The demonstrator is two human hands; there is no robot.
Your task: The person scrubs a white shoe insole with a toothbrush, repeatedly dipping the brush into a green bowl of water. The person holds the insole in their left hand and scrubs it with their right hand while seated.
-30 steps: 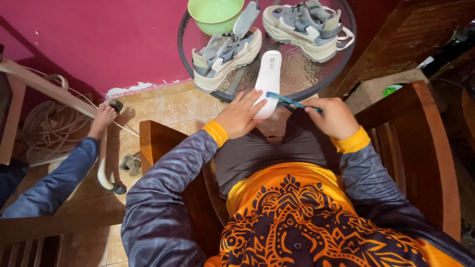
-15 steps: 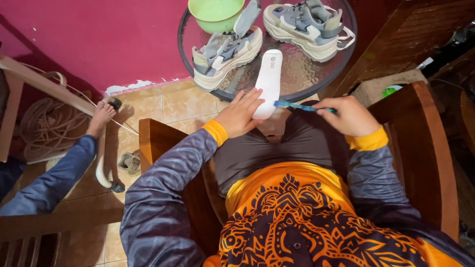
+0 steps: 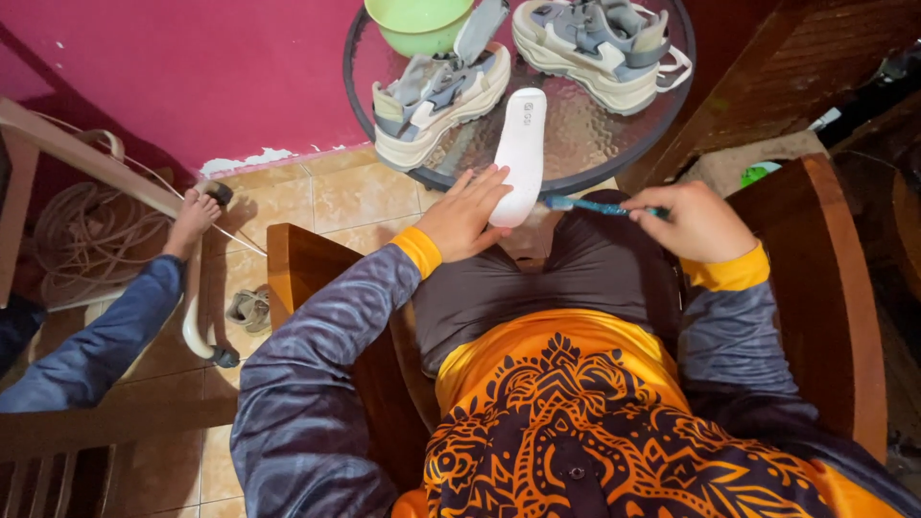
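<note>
I sit in a wooden chair facing a round glass table (image 3: pixel 585 158). A white shoe insole (image 3: pixel 519 153) lies over the table's near edge, and my left hand (image 3: pixel 467 213) presses on its near end with fingers spread. My right hand (image 3: pixel 698 222) grips a blue toothbrush (image 3: pixel 587 204), whose head points left and sits just right of the insole's near tip. Two grey and cream sneakers stand on the table, one (image 3: pixel 439 101) left of the insole and one (image 3: pixel 600 43) at the far right. A green bowl (image 3: pixel 419 21) stands at the back.
Another person's hand (image 3: pixel 195 215) in a blue sleeve reaches in from the left and rests on a curved chair arm (image 3: pixel 197 326). A coil of rope (image 3: pixel 72 235) lies on the tiled floor by the magenta wall. A small shoe (image 3: pixel 251 309) lies on the tiles.
My right hand has drawn the toothbrush to the right, off the insole's near end. My left hand has stayed on the insole. The other person's hand has barely moved.
</note>
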